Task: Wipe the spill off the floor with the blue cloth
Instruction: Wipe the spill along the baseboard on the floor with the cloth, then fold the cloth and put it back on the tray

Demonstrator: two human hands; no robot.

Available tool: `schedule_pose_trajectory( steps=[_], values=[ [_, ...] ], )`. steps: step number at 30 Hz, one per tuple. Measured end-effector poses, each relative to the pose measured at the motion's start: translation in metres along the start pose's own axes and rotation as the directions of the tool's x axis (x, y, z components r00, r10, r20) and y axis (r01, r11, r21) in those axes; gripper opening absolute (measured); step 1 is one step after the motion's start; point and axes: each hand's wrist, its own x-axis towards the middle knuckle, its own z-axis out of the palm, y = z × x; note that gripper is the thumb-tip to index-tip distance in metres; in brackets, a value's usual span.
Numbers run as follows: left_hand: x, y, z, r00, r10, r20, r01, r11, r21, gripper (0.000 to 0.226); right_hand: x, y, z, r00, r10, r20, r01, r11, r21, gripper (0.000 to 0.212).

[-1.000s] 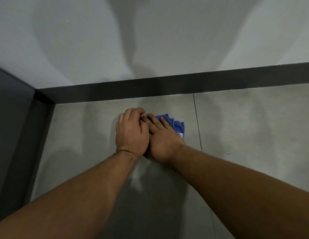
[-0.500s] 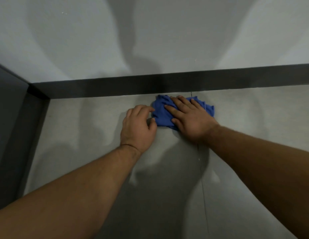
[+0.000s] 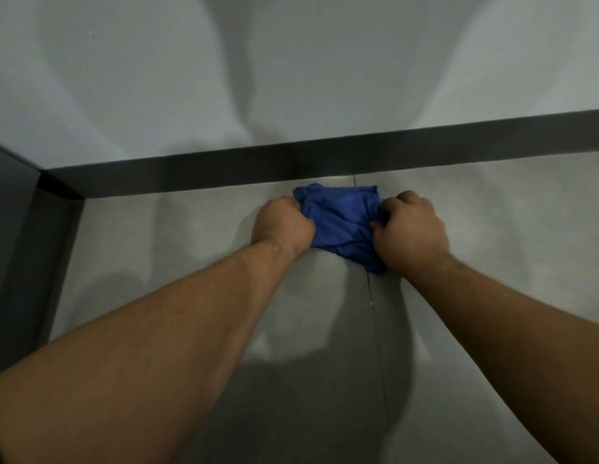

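Note:
The blue cloth (image 3: 341, 222) lies bunched on the grey tiled floor (image 3: 157, 249), close to the dark skirting board, over a tile joint. My left hand (image 3: 281, 227) grips its left edge with the fingers curled under. On the other side, my right hand (image 3: 412, 229) clutches the cloth's right edge, fingers closed into the fabric. The cloth stretches between the two hands. No spill shows on the floor around it.
A dark skirting board (image 3: 325, 162) runs along the pale wall (image 3: 291, 61) just beyond the cloth. A dark panel (image 3: 10, 246) closes the corner at the left. A tile joint (image 3: 375, 329) runs toward me from the cloth.
My right hand slid the cloth away toward the skirting, then off it to its right edge. Both hands have gone from flat on the floor to gripping the cloth's two sides.

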Motion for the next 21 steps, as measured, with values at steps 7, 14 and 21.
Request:
schedule_pose_trajectory(
  steps=[7,14,21],
  values=[
    [-0.016,-0.004,-0.025,0.999,-0.045,-0.001,0.039,0.859,-0.511,0.015,0.002,-0.029,-0.033,0.966,0.228,0.124,-0.258,0.798,0.545,0.030],
    [-0.089,0.023,-0.126,0.989,-0.093,-0.112,-0.016,0.697,-0.717,0.048,-0.032,-0.077,-0.151,0.966,0.088,0.242,-0.250,0.545,0.800,0.025],
    [-0.200,0.098,-0.308,0.986,0.040,-0.160,-0.109,0.886,-0.451,0.048,-0.077,-0.156,-0.348,0.939,-0.209,0.273,-0.027,0.747,0.664,0.056]
  ],
)
